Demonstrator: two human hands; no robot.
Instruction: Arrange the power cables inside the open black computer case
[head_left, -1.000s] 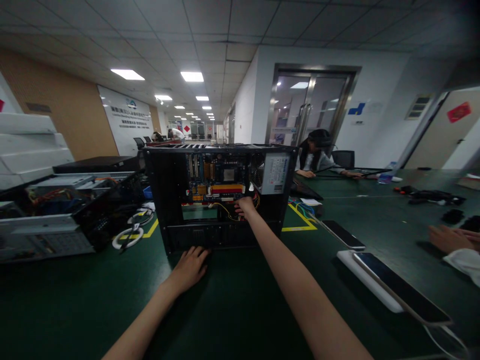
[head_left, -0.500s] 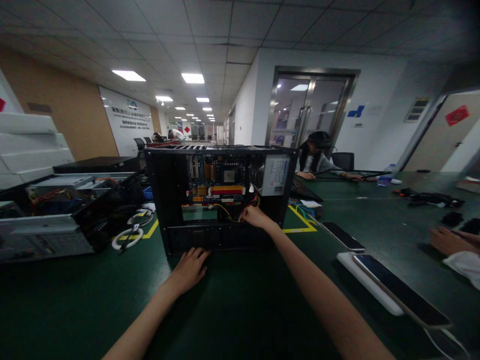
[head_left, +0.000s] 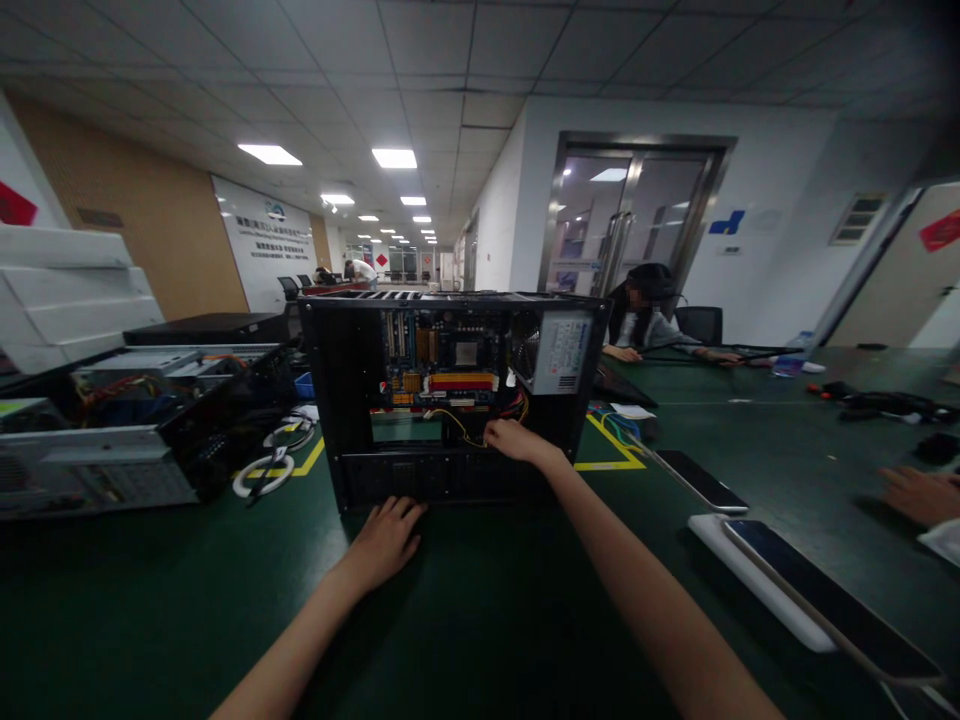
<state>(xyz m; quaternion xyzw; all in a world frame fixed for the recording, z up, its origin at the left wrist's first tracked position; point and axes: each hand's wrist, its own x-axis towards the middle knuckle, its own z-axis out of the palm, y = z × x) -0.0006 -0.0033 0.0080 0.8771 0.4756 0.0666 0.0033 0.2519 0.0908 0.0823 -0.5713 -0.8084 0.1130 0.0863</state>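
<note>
An open black computer case (head_left: pixel 390 482) stands in front of me on the green table. Inside it are the motherboard (head_left: pixel 442 350) and, at the upper right, the silver power supply (head_left: pixel 561 350). My right hand (head_left: pixel 514 440) reaches into the lower part of the case, its fingers pinched on a cable (head_left: pixel 459 424); the thin yellow wire runs left from the fingertips to a small pale connector. Darker bundled wires hang just above that hand. My left hand (head_left: pixel 386 540) lies with fingers spread on the table, fingertips at the case's bottom front edge.
Another opened computer case (head_left: pixel 112 460) lies at left, with a coiled white cable (head_left: pixel 262 474) beside it. On the right are a phone (head_left: pixel 701 480), a white power bank (head_left: pixel 757 580) with a second phone, and a co-worker's hand (head_left: pixel 919 493). Another person (head_left: pixel 645 310) sits behind the table.
My view has turned slightly left, so everything sits a little further right. My right hand stays at the cable with little movement; the left hand keeps its place. The co-worker's hand at right shifted.
</note>
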